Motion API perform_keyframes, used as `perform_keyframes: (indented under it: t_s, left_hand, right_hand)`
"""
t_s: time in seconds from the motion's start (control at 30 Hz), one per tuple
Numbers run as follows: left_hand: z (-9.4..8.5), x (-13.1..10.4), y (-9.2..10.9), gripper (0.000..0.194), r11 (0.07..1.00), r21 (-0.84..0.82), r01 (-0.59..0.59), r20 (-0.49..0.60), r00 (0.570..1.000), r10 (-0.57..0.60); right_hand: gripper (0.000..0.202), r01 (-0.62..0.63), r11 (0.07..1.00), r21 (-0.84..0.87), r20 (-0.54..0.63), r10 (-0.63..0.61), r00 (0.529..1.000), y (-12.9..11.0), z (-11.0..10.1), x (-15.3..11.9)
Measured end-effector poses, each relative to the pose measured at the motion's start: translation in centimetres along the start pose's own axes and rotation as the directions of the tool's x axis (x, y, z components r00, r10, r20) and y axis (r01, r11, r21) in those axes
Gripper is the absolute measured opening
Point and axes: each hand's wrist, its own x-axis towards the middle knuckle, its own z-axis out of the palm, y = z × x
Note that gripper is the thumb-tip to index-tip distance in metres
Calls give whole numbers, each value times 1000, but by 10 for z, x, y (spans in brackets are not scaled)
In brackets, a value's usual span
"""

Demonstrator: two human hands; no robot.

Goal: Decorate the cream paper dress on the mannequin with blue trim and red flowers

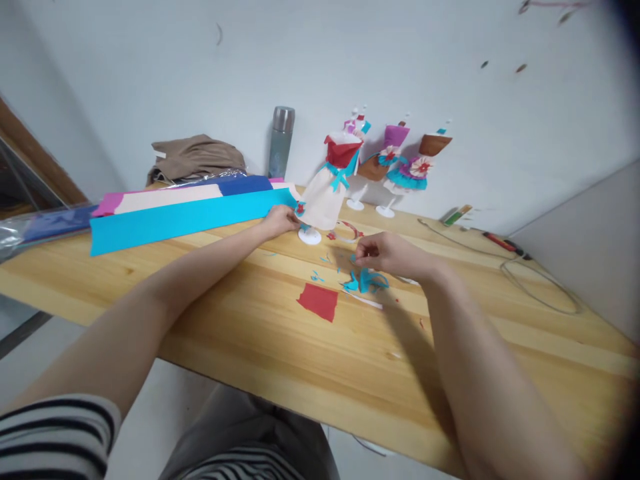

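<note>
A miniature dress form wears a dress point(323, 200) with a red top, a turquoise bow and a cream skirt; it stands on a round white base point(310, 236). Beside its hem and a small red flower, my left hand point(281, 221) has its fingers bent together, their tips partly hidden. My right hand point(383, 253) is pinched above a small pile of turquoise scraps point(369, 281); what lies between its fingertips is too small to name. Nearer the front is a red piece of crepe paper point(319, 302). A thin ring with red flowers point(347, 231) lies right of the base.
Turquoise crepe paper point(190, 220) and other coloured sheets lie at the left. Behind are a flask point(281, 143), brown cloth point(197, 159) and several dressed forms point(410, 170) against the wall. A cable point(540, 293) and a red-handled tool point(499, 242) lie right.
</note>
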Motion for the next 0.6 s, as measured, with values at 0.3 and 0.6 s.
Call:
perform_keyframes:
  t_s: [0.3,0.6]
  left_hand:
    - [-24,-32,10,8,996,48,80,-29,996,-79]
    - [-17,-20,18,25,940,176,-292,339,914,220]
  right_hand:
    - [29,27,998,52,-23,-25,999,0,4,2]
    - [24,-14,996,-86,-80,7,997,5,10,9]
